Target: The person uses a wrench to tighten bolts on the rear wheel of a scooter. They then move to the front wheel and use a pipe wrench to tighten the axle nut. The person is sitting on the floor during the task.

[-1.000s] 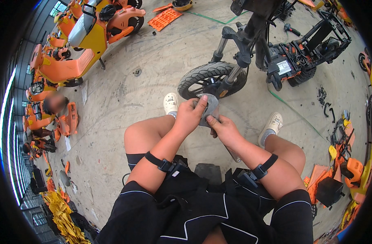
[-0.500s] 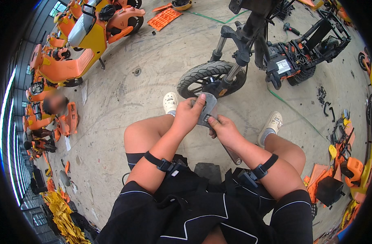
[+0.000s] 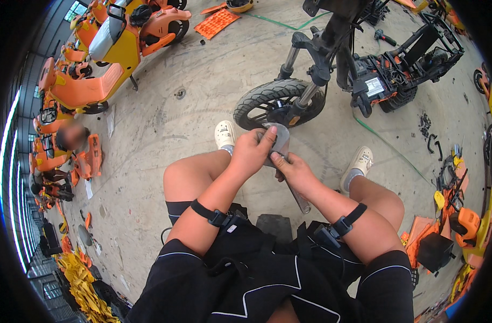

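Note:
Between my knees, my left hand (image 3: 252, 152) pinches a thin grey curved plate (image 3: 281, 141), thumb laid along its face. My right hand (image 3: 295, 171) is closed just beside it, its thumb pressed near the plate's lower edge. From under the right hand a long narrow metal bar (image 3: 299, 200) slants down toward my lap; its exact kind is unclear. My fingers hide whether bar and plate are joined. Just beyond my hands stands the front wheel (image 3: 248, 106) of a stripped black scooter frame (image 3: 340, 59).
Orange and yellow scooters (image 3: 90, 89) line the left, where a person (image 3: 72, 137) is low among them. Black frame parts with a battery-like unit (image 3: 374, 85) lie far right. Loose panels and a black box (image 3: 435, 253) are at right. A green strap (image 3: 383, 139) crosses the floor.
The plate has tilted and shows a lighter face. The metal bar's lower end has swung slightly left. Both hands keep their grip in nearly the same place.

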`<state>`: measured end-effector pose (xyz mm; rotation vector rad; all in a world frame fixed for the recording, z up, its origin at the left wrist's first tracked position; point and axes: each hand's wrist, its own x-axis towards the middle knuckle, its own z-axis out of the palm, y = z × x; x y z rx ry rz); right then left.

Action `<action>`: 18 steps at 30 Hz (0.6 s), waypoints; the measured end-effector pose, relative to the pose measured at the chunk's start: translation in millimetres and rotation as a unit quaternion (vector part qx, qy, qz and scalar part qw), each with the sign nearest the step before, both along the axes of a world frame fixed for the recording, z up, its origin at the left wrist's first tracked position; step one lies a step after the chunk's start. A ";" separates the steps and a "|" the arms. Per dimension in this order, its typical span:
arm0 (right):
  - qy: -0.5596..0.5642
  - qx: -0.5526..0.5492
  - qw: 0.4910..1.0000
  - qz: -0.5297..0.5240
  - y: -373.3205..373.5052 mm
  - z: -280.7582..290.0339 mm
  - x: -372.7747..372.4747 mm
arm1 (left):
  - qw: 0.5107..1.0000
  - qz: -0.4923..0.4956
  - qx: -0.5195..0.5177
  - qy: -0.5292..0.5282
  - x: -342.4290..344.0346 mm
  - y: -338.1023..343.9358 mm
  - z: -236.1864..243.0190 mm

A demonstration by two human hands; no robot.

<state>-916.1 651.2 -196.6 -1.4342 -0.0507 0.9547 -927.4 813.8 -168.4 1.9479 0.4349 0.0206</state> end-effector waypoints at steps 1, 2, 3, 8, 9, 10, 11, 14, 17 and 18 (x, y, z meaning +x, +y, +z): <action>-0.004 -0.007 1.000 -0.009 -0.2 -2.4 -0.3 | 1.000 -0.003 0.008 -0.005 -0.6 -1.0 0.8; -0.008 -0.014 1.000 -0.018 -0.3 -6.7 -0.8 | 1.000 -0.006 0.017 -0.009 -1.0 -1.6 1.1; -0.011 -0.020 0.999 -0.026 0.0 -8.9 -1.2 | 1.000 -0.004 0.014 -0.011 -1.5 -1.4 0.6; -0.011 0.001 0.999 -0.034 0.4 -13.2 -1.5 | 1.000 0.002 0.006 -0.012 -1.8 1.0 -4.6; -0.010 0.004 0.999 -0.033 0.5 -14.5 -1.3 | 1.000 0.003 0.005 -0.011 -1.6 1.0 -4.1; -0.009 0.005 0.999 -0.031 0.4 -14.4 -1.0 | 1.000 0.005 0.003 -0.010 -1.4 0.9 -3.2; -0.008 0.006 1.000 -0.028 0.2 -14.1 -0.6 | 1.000 0.006 0.001 -0.009 -1.3 0.9 -2.7; -0.015 0.020 0.999 -0.029 -0.3 -13.8 -0.6 | 1.000 0.010 -0.007 -0.006 -1.2 2.6 -2.9; -0.025 0.021 0.999 -0.029 -1.9 -12.6 0.0 | 0.999 0.019 -0.027 0.005 0.7 3.4 0.7; -0.028 0.020 0.999 -0.027 -2.0 -12.1 0.4 | 0.999 0.021 -0.045 0.003 1.6 5.6 -1.2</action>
